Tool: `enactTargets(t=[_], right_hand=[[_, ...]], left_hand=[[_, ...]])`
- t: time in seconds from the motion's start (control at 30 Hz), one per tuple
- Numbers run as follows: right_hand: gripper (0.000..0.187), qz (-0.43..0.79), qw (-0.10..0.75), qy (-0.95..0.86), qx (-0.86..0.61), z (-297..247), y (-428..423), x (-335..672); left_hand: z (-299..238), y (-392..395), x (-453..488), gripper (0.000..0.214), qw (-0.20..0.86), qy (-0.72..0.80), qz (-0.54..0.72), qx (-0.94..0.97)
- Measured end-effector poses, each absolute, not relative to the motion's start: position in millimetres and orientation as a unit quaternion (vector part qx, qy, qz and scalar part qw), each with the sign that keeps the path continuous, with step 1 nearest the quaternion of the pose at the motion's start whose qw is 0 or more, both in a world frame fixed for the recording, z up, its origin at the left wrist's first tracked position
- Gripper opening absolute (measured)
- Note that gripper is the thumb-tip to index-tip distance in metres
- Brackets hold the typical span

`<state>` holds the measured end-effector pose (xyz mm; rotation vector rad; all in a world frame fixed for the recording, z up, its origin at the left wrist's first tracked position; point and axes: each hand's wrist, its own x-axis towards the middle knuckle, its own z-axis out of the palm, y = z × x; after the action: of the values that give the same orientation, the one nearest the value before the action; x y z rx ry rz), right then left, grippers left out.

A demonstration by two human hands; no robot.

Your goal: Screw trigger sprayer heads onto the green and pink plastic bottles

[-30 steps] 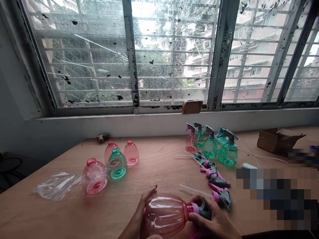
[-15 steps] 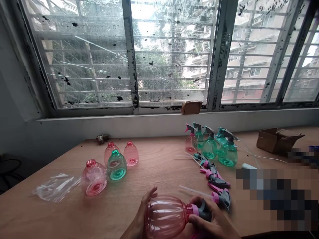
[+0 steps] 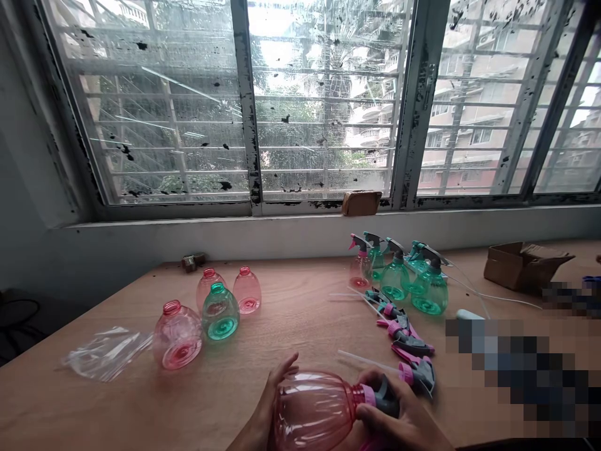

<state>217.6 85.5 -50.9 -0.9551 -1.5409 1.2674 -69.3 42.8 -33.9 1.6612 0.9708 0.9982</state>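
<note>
A clear pink spray bottle (image 3: 315, 410) lies sideways in front of me between both hands. My left hand (image 3: 276, 391) is pressed around its base, with the fingertips showing above it. My right hand (image 3: 392, 407) is closed around the pink collar and the grey-and-pink spray head (image 3: 385, 399) at the bottle's neck. Just beyond my right hand lies a loose trigger sprayer (image 3: 417, 374) with a straw. More trigger sprayers (image 3: 399, 329) lie in a row behind it. The bottle's lower edge runs out of view.
Pink bottles (image 3: 177, 335) and a green bottle (image 3: 220, 312) stand without sprayers at left, beside a plastic bag (image 3: 107, 354). Several bottles with sprayers (image 3: 429, 288) stand at back right. A cardboard box (image 3: 521, 266) sits at far right, near a blurred patch.
The reflections on the pink bottle have shifted, as if it turned slightly. Both hands keep nearly the same places on it.
</note>
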Motion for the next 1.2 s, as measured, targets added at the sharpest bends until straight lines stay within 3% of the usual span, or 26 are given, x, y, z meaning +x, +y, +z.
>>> enactTargets(t=[0.13, 0.33, 0.53, 0.67, 0.87, 1.2], right_hand=[[0.038, 0.488, 0.45, -0.64, -0.387, -54.2, 86.7, 218.6], [0.039, 0.492, 0.447, -0.635, -0.392, -52.3, 85.7, 218.9], [0.039, 0.502, 0.446, -0.629, -0.391, -45.7, 83.2, 217.4], [0.039, 0.494, 0.442, -0.634, -0.397, -48.5, 84.3, 217.7], [0.041, 0.505, 0.446, -0.626, -0.392, -51.0, 84.7, 218.1], [0.048, 0.543, 0.431, -0.605, -0.391, -50.6, 83.4, 216.0]], left_hand=[[-40.1, 45.9, -70.2, 0.1, 0.464, 0.391, 0.414, 0.679], [-57.5, 54.0, -69.8, 0.084, 0.453, 0.38, 0.442, 0.675], [-51.7, 47.2, -67.9, 0.105, 0.432, 0.391, 0.439, 0.684], [-53.1, 50.0, -70.8, 0.108, 0.441, 0.391, 0.431, 0.683], [-55.6, 54.5, -73.4, 0.076, 0.446, 0.386, 0.448, 0.672], [-52.5, 50.2, -71.9, 0.11, 0.431, 0.397, 0.418, 0.694]])
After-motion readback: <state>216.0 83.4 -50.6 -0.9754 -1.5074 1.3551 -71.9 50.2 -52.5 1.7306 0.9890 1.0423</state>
